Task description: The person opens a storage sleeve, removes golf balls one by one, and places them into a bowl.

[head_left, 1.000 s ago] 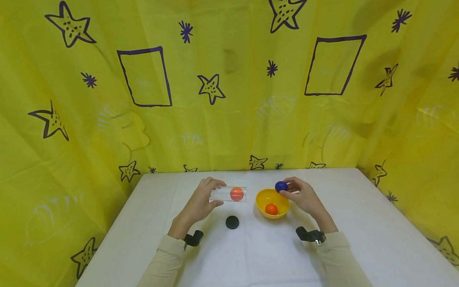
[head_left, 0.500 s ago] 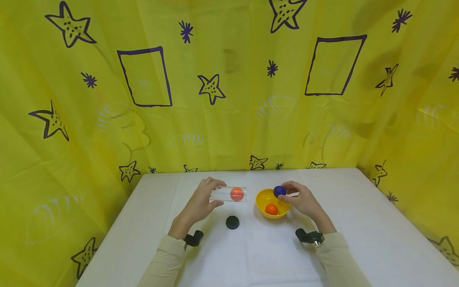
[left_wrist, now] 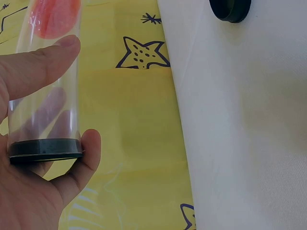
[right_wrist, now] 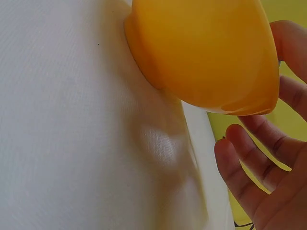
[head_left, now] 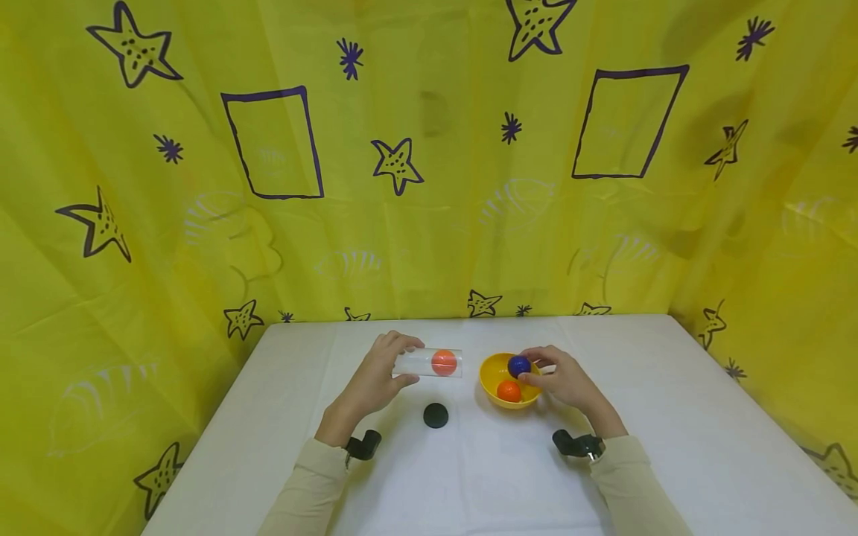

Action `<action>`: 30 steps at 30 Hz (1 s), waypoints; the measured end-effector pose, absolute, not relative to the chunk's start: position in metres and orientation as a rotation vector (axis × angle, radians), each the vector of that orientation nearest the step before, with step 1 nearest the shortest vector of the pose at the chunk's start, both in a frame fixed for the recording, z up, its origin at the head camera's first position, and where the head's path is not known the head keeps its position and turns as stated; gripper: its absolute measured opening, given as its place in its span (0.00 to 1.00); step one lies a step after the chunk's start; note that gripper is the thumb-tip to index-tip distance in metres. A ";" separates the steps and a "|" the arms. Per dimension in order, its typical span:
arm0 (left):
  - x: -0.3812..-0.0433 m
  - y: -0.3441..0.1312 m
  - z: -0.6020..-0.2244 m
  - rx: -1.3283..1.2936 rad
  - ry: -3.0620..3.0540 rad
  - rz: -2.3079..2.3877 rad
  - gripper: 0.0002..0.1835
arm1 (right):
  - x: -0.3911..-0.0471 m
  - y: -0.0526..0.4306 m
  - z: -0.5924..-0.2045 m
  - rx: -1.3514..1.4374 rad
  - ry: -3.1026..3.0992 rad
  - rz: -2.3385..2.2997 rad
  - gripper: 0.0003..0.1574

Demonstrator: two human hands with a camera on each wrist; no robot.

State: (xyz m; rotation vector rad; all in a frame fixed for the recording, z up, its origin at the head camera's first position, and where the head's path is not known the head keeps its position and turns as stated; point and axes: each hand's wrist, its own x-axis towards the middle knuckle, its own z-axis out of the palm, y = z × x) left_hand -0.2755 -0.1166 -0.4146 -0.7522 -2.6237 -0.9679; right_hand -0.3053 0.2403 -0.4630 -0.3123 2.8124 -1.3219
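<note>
My left hand [head_left: 369,387] grips a clear plastic tube [head_left: 410,362], held sideways above the table. An orange ball [head_left: 445,362] sits inside near the tube's right end. In the left wrist view a black cap [left_wrist: 45,149] closes the end nearest the palm. On the right, a yellow bowl [head_left: 490,378] stands with an orange ball [head_left: 509,391] inside it. My right hand [head_left: 566,381] reaches over the bowl's right rim, thumb and fingers pinching a dark blue ball [head_left: 518,365] inside the rim. The bowl's wall hides nearly all of that ball in the right wrist view.
A loose round black cap [head_left: 436,415] lies on the white table [head_left: 509,476] between the two forearms, left of the bowl. A yellow curtain [head_left: 429,246] with drawn stars rises behind the table and at both sides.
My right hand has lowered the blue ball, shifting slightly left, from over the bowl's right rim to within the bowl. The left hand and tube have stayed in place.
</note>
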 end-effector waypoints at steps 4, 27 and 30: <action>-0.275 -0.116 -0.414 -0.752 -2.621 -0.970 0.27 | -0.306 0.241 -0.464 -0.328 2.814 -1.312 0.31; -0.274 -0.116 -0.414 -0.763 -2.619 -0.966 0.27 | -0.306 0.242 -0.465 -0.300 2.845 -1.339 0.16; -0.274 -0.116 -0.414 -0.761 -2.618 -0.958 0.27 | -0.307 0.241 -0.463 -0.306 2.844 -1.366 0.14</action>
